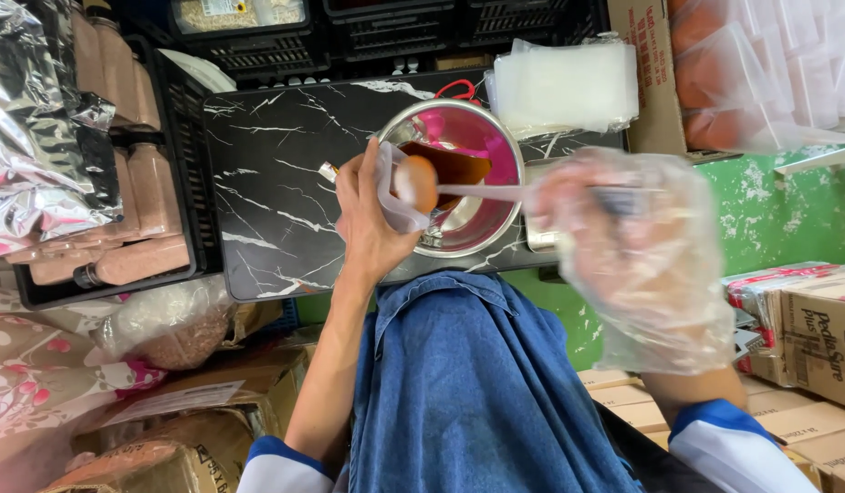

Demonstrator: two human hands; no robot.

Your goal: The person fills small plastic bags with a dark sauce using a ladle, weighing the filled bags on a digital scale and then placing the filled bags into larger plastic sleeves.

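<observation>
Gloved right hand [641, 246] holding spoon [459, 190], bowl [464, 183]

Black tabletop [276, 183] with white marble veining; silver bowl [482, 233] reflecting pink, holding brown powder [445, 164]; blue denim apron [468, 383].

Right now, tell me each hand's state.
Left hand: closed on small clear plastic bag.
Right hand, in loose plastic glove: closed on pale long-handled spoon.

black marbled table [276, 173] — steel bowl [482, 233] | stack of clear bags [568, 87]
</observation>
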